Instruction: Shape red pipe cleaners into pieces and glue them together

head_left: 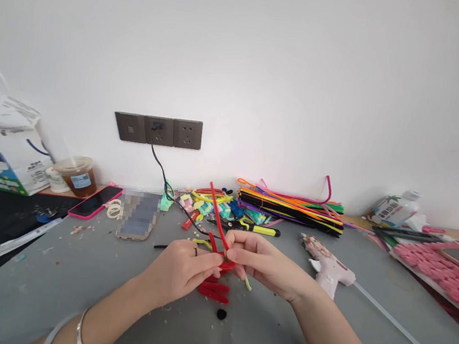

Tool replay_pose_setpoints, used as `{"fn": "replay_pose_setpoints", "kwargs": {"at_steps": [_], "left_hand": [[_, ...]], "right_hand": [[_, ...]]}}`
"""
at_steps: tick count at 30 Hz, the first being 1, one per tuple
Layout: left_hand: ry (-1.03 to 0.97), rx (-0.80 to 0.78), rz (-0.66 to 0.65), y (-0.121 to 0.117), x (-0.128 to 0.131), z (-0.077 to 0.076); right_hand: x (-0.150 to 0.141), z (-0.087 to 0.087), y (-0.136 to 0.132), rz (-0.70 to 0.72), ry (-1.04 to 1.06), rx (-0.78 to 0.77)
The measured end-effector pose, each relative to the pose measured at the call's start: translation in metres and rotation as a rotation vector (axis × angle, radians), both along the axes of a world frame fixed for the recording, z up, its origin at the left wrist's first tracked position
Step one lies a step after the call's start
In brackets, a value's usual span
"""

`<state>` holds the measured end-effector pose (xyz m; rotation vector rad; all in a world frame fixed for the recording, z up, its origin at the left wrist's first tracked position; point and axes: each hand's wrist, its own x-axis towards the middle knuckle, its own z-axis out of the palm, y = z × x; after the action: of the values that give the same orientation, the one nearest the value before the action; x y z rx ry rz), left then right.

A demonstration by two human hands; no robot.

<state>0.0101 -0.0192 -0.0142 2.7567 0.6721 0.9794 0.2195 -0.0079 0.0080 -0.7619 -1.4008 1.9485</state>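
Between my two hands is a red pipe cleaner (217, 216), bent into loops near my fingertips, with one long end sticking up and to the left. My left hand (184, 268) pinches its looped part from the left, a dark ring on one finger. From the right, my right hand (262, 259) grips the same red piece between thumb and fingers. More folded red pipe cleaner (215, 292) shows just below my fingers; whether it joins the held part is hidden. A small black pompom (221, 314) lies on the grey mat (257, 341) nearer to me.
Yellow-handled pliers (262, 229) lie behind my hands, before a bundle of coloured pipe cleaners (292, 209). A pink glue gun (327, 265) with a long glue stick is at right. Phones (97, 203), an iced drink cup (78, 176) and a carton bag (6, 146) stand left.
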Motion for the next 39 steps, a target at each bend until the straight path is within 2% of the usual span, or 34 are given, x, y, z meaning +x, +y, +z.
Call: {"fn": "replay_pose_setpoints", "kwargs": {"at_steps": [5,10,12,13,16,18,19,21,23,26,34,39], "left_hand": [[0.1,0.148,-0.032,0.002,-0.001,0.002],[0.17,0.126,-0.021,0.004,-0.005,0.006],[0.143,0.03,-0.001,0.004,-0.005,0.006],[0.098,-0.068,0.029,0.004,-0.005,0.005],[-0.192,-0.542,0.141,0.005,-0.002,0.004],[-0.448,-0.876,0.159,0.006,0.001,0.004],[-0.551,-1.003,0.15,0.007,0.002,0.004],[-0.663,-1.158,0.124,0.008,0.005,0.004],[-0.687,-1.204,0.109,0.008,0.006,0.005],[-0.707,-1.193,0.11,0.007,0.008,0.005],[-0.749,-1.26,0.12,0.005,0.007,0.004],[-0.803,-1.316,0.131,0.007,0.007,0.007]], "right_hand": [[0.004,0.003,-0.001,0.131,-0.111,-0.024],[0.005,0.003,-0.001,0.186,-0.125,-0.023],[0.005,0.003,-0.001,0.173,-0.127,-0.016],[0.004,0.003,-0.001,0.147,-0.127,-0.014],[0.001,0.0,0.001,0.005,-0.083,-0.013],[-0.002,-0.005,0.003,-0.093,-0.025,-0.007],[-0.004,-0.007,0.004,-0.126,0.004,-0.004],[-0.009,-0.012,0.005,-0.152,0.045,-0.003],[-0.013,-0.015,0.004,-0.154,0.064,0.005],[-0.017,-0.017,0.003,-0.157,0.064,0.026],[-0.013,-0.011,0.001,-0.116,-0.047,0.043],[-0.009,-0.008,0.004,-0.23,0.006,0.175]]}}
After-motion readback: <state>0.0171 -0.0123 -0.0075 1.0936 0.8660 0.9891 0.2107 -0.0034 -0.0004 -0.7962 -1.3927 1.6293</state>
